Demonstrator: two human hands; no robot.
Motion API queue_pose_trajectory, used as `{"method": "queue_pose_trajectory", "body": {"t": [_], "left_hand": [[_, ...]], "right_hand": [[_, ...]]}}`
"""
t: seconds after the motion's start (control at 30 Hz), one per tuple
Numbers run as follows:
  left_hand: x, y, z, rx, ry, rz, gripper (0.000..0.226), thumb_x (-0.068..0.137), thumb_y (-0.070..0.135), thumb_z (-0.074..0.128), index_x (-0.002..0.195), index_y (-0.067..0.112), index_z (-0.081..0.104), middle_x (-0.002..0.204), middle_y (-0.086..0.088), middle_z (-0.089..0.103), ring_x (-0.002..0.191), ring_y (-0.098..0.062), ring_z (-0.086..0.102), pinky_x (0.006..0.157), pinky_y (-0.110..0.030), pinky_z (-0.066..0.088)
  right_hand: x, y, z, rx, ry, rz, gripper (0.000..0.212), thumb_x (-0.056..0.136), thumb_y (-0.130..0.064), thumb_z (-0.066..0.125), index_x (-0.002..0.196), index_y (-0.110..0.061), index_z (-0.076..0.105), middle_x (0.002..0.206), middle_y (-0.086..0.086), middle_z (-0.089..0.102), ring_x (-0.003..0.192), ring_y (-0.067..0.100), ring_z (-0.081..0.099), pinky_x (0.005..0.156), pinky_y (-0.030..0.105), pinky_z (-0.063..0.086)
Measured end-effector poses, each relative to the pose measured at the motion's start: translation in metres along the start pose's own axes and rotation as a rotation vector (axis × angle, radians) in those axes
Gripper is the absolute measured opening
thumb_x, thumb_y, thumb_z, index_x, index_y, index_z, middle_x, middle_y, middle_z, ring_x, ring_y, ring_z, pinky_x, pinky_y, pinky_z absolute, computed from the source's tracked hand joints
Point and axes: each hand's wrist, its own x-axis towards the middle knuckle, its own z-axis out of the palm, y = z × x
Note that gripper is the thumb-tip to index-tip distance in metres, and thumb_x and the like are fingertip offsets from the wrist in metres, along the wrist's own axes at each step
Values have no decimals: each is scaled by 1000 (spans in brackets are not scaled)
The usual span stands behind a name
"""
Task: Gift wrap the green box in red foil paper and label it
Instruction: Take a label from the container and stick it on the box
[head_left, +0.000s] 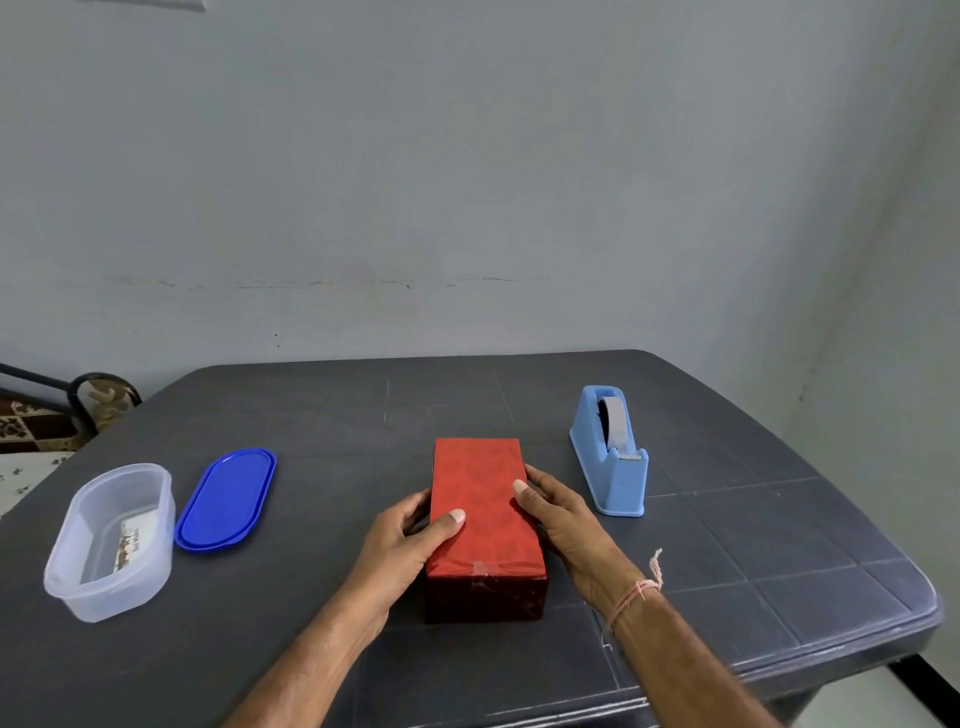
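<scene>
Red-foil-wrapped box (478, 499) is sitting mid bench (727, 545), w/ left grip (410, 540) & right grip (561, 519) both clasping its long sides, thumbs lying on top. Rt of it a tape dispenser (610, 462) is standing; clear tub (111, 540) & blue lid (226, 499) are lying left.

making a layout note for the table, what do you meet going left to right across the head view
Clear plastic oval container → blue oval plastic lid → left hand → red foil-wrapped rectangular box → right hand → light blue plastic tape dispenser
</scene>
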Motion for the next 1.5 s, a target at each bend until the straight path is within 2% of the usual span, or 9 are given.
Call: {"method": "queue_pose_trajectory", "body": {"t": [0.17, 0.3, 0.43, 0.6, 0.97, 1.1, 1.27, 1.4, 1.5], "left_hand": [[-1, 1, -2, 8, 23, -26, 32, 91, 34, 73, 122, 23, 70, 108, 9, 78, 98, -6, 74, 73, -16, 56], [-2, -3, -6, 6, 34, -68, 25, 95, 31, 70, 119, 26, 71, 106, 10, 78, 98, -9, 75, 95, -40, 58], [-1, -5, -6, 11, 35, -66, 25, 94, 28, 71, 119, 29, 70, 106, 11, 78, 98, -9, 74, 98, -47, 57], [7, -3, -8, -22, 24, -86, 37, 90, 24, 75, 125, 29, 65, 110, 9, 77, 99, -10, 75, 93, -46, 60], [7, -5, -11, 1, 17, -59, 38, 90, 35, 76, 126, 34, 65, 114, 11, 75, 104, -8, 73, 96, -49, 58], [10, -1, -23, 72, 38, -37, 45, 88, 36, 78, 130, 35, 60, 123, 15, 69, 106, -5, 71, 81, -32, 60], [3, 25, -87, 233, 234, 71, 43, 88, 39, 77, 128, 34, 62, 117, 15, 68, 99, -1, 68, 64, -17, 52], [-15, 37, -170, 453, 570, 202, 40, 84, 42, 79, 122, 32, 68, 109, 14, 72, 93, -5, 68, 80, -33, 57], [-36, 34, -236, 788, 911, 67, 49, 86, 48, 74, 130, 30, 63, 127, 2, 66, 116, -23, 61, 97, -45, 51]], "right_hand": [[-1, -3, 0, -68, 82, 25, 49, 90, -35, 75, 132, -16, 60, 122, 4, 71, 108, 17, 71, 91, 33, 58], [-5, -5, -1, -94, 72, 42, 35, 93, -36, 71, 122, -16, 66, 118, 7, 73, 102, 17, 70, 78, 26, 55], [-8, -6, -1, -140, 60, 57, 35, 95, -39, 69, 125, -21, 65, 119, 4, 72, 107, 20, 70, 80, 27, 56], [-7, -7, -4, -132, 64, 67, 37, 92, -41, 71, 124, -23, 67, 118, 2, 73, 110, 20, 70, 95, 36, 56], [-3, -20, 1, -200, 101, 70, 32, 94, -28, 73, 122, -15, 66, 111, 4, 74, 93, 15, 72, 67, 26, 56], [7, -30, 17, -552, 240, -116, 43, 90, -37, 75, 127, -22, 61, 126, -1, 63, 110, 13, 63, 91, 32, 53], [15, -49, 90, -878, 184, -467, 43, 88, -36, 75, 128, -26, 61, 127, -4, 58, 118, 15, 56, 97, 28, 44], [22, -51, 172, -787, -154, -360, 39, 88, -36, 77, 123, -24, 65, 118, -7, 64, 94, 10, 69, 82, 25, 56], [32, -34, 232, -814, -326, -344, 37, 87, -35, 78, 120, -23, 69, 114, -6, 68, 91, 10, 72, 78, 24, 58]]}}
